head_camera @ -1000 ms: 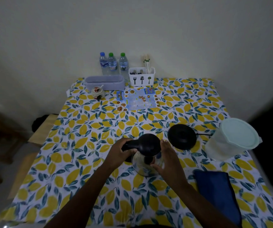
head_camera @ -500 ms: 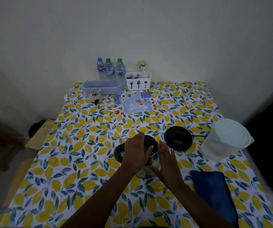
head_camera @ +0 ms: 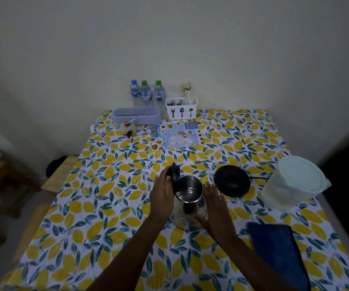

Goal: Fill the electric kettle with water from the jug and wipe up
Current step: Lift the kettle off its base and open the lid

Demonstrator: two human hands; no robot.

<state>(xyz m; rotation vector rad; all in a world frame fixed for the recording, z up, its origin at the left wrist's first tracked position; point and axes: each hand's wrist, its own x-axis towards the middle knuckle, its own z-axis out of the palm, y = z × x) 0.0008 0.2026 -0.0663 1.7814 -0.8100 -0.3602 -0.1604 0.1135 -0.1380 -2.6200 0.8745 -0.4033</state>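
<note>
The steel electric kettle (head_camera: 188, 192) stands near the middle of the lemon-print table (head_camera: 106, 198), its mouth uncovered. Its black lid (head_camera: 175, 174) is tipped up to the left, and my left hand (head_camera: 162, 194) holds that lid by its edge. My right hand (head_camera: 215, 204) lies flat against the kettle's right side, fingers straight. The black kettle base (head_camera: 231, 181) sits just right of the kettle. A translucent jug (head_camera: 289, 187) with a pale green lid stands at the right edge. A folded blue cloth (head_camera: 278, 248) lies at the front right.
At the back stand three water bottles (head_camera: 146, 94), a white cutlery caddy (head_camera: 181, 111), a lilac box (head_camera: 136, 115), a small jar (head_camera: 128, 128) and a printed menu sheet (head_camera: 174, 136). A wooden bench (head_camera: 64, 171) sits off the table's left side.
The kettle's lid was closed under my left hand; now it is swung up and open, showing the steel inside. My right hand stays at the kettle's right side.
</note>
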